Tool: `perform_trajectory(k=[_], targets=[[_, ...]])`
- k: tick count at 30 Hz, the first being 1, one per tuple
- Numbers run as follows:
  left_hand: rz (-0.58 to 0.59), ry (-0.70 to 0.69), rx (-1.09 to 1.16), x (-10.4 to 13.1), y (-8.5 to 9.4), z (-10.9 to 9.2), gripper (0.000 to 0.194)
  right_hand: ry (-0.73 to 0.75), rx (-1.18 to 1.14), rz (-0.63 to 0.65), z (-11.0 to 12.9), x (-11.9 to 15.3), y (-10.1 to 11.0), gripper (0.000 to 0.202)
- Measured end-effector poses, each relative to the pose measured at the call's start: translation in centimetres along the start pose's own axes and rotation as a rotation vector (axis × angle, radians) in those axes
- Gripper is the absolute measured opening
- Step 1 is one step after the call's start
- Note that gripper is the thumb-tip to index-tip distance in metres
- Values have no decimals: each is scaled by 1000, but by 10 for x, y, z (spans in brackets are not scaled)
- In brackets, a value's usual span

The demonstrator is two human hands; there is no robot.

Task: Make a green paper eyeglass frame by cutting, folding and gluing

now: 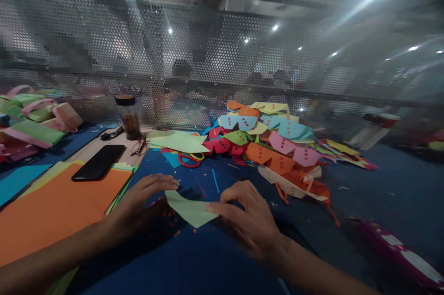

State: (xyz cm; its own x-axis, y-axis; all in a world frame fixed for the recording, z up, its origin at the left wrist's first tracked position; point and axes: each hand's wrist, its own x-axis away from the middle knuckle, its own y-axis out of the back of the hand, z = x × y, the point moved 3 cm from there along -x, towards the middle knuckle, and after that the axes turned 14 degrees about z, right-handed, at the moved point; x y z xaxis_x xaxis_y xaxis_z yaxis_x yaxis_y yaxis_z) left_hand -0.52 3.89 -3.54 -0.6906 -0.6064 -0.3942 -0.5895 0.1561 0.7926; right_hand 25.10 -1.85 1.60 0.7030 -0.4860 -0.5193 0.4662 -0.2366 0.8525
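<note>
- The right hand (251,216) is closed in a pinch on one end of the pale green paper (196,214), presumably so that its middle is left uncovered.
- The left hand (149,193) is held open by the other end; whether contact is made cannot be told.
- The paper is held over the table (166,267), between both hands.
- Cut-paper strips (274,147) are heaped beyond, seemingly to be out of the way.
</note>
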Motion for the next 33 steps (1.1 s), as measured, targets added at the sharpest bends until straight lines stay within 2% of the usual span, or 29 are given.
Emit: perform_trajectory(k=[3, 7, 12, 15, 17, 20, 23, 26, 30, 33], targets=[[-103, -57, -107, -1, 8, -2, 22, -17, -57, -10, 1, 2, 2, 23], [-212, -80, -273, 0, 24, -8, 22, -59, -184, -14, -5, 2, -1, 25], [-170, -149, -535, 11, 34, -15, 29, -159, -340, -40, -20, -2, -9, 28], [-128, -145, -674, 19, 32, -16, 24, -271, -285, -35, -24, -2, -10, 33], [-90, -130, -729, 23, 28, -16, 21, -287, -238, -16, -21, -2, -8, 38], [-34, -117, -726, 27, 18, -18, 17, -158, -179, 58, -10, -3, -6, 43], [12, -125, -663, 30, 8, -21, 19, -56, -139, 204, -1, -4, -15, 36], [40, -138, -593, 33, -2, -22, 21, -38, -85, 328, -2, 0, -34, 24], [83, -93, -464, 36, -11, -20, 20, -35, -23, 423, -10, 10, -57, 13], [149, -36, -377, 39, -17, -16, 18, -39, -23, 473, -14, 14, -66, 7]])
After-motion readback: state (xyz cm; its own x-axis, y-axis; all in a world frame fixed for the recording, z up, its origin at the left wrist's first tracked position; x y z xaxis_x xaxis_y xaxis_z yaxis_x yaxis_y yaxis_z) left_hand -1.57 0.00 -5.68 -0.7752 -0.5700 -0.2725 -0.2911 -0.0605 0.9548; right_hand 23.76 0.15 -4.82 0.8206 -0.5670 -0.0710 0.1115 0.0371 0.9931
